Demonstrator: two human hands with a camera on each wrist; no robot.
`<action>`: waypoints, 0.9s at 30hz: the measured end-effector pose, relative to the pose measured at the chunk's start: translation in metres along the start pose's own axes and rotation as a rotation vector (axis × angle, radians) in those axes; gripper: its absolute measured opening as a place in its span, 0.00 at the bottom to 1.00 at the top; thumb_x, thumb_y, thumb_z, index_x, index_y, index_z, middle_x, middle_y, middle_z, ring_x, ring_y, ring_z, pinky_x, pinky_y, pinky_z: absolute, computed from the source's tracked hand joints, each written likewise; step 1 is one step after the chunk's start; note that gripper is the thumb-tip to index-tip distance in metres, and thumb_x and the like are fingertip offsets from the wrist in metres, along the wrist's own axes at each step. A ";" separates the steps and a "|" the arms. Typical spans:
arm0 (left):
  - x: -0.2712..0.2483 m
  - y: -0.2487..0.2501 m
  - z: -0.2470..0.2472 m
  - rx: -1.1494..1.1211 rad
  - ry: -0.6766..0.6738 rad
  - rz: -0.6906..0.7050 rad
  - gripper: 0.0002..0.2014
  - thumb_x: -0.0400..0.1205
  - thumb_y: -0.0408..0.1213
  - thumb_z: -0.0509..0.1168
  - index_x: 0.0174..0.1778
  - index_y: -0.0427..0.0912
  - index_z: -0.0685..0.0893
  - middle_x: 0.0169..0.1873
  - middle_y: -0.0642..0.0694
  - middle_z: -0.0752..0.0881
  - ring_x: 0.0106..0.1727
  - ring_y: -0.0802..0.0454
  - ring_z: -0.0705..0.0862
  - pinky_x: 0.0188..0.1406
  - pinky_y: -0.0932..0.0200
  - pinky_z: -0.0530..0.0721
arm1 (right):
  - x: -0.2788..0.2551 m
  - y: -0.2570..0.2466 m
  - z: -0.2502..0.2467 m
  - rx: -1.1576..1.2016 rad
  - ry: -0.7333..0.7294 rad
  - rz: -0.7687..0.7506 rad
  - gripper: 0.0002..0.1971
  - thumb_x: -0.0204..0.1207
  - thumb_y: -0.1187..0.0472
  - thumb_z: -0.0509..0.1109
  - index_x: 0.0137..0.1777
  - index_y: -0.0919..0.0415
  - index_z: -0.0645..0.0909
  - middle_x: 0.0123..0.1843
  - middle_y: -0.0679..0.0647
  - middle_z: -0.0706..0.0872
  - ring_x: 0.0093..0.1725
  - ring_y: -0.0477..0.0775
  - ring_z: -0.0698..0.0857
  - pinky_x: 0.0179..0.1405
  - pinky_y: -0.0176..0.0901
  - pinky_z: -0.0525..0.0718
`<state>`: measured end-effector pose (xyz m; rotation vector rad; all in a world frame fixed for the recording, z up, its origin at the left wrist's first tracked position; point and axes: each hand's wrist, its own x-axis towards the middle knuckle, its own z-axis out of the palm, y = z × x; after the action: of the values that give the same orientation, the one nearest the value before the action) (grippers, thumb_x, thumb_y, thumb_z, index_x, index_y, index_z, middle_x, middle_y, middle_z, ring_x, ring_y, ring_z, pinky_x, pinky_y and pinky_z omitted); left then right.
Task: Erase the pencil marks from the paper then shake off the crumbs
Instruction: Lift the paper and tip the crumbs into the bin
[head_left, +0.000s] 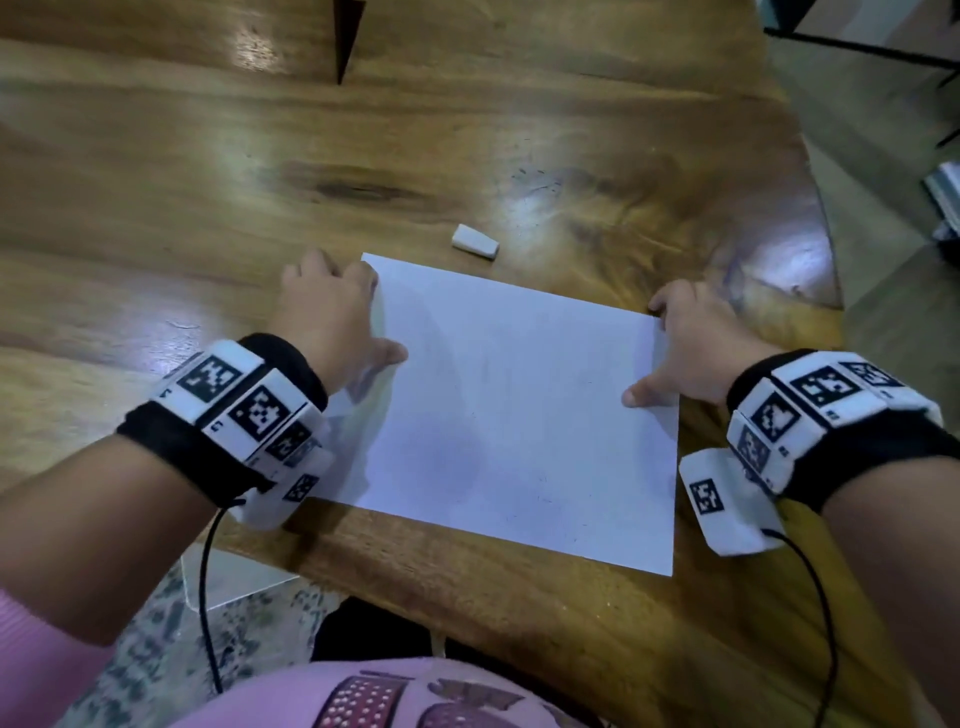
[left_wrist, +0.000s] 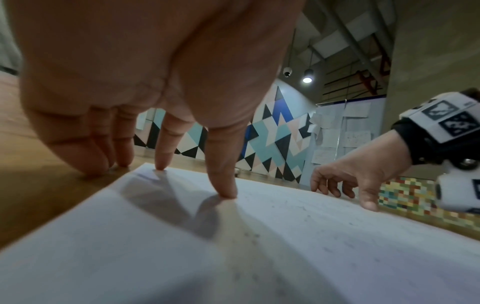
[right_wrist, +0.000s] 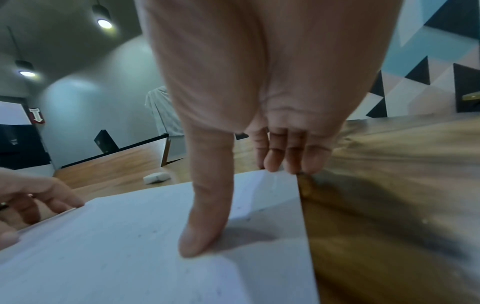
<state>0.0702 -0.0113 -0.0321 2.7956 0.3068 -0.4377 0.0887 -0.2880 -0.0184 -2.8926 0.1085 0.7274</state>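
Observation:
A white sheet of paper (head_left: 519, 410) lies on the wooden table (head_left: 208, 208), with small dark crumbs and faint marks scattered on it (left_wrist: 311, 226). My left hand (head_left: 337, 317) is at the sheet's left edge: its thumb (left_wrist: 223, 185) presses on top while the fingers curl at the far left corner, and that edge curls up slightly. My right hand (head_left: 691, 348) holds the right edge, thumb (right_wrist: 205, 226) flat on the paper and fingertips (right_wrist: 285, 162) at the far right corner, which bends upward. A white eraser (head_left: 475, 241) lies loose on the table just beyond the sheet.
The table's right edge (head_left: 831, 270) curves close to my right hand, with floor beyond it. Its near edge runs just below the sheet, above my lap. Bare wood stretches to the left and far side. Both wrists trail black cables.

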 end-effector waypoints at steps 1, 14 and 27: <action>-0.001 0.000 0.000 -0.022 0.003 -0.006 0.34 0.66 0.49 0.75 0.65 0.39 0.72 0.63 0.33 0.69 0.66 0.36 0.66 0.65 0.47 0.69 | 0.000 0.000 0.000 0.004 -0.003 -0.003 0.47 0.53 0.52 0.86 0.69 0.61 0.65 0.68 0.57 0.69 0.70 0.59 0.68 0.68 0.52 0.73; -0.025 0.004 0.006 0.116 -0.046 -0.111 0.37 0.69 0.53 0.71 0.63 0.30 0.67 0.60 0.27 0.70 0.63 0.34 0.67 0.66 0.46 0.69 | -0.007 0.003 0.005 0.037 0.043 0.001 0.48 0.56 0.53 0.85 0.74 0.61 0.63 0.71 0.57 0.62 0.74 0.58 0.64 0.71 0.47 0.67; -0.036 -0.001 0.014 0.017 0.015 -0.125 0.35 0.71 0.52 0.69 0.64 0.31 0.68 0.61 0.29 0.69 0.62 0.34 0.68 0.64 0.48 0.69 | -0.011 0.007 0.011 0.099 0.016 -0.039 0.25 0.63 0.55 0.81 0.56 0.59 0.73 0.56 0.52 0.71 0.60 0.57 0.72 0.52 0.43 0.71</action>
<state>0.0329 -0.0206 -0.0334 2.8080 0.4848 -0.4495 0.0733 -0.2927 -0.0235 -2.7992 0.0868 0.6723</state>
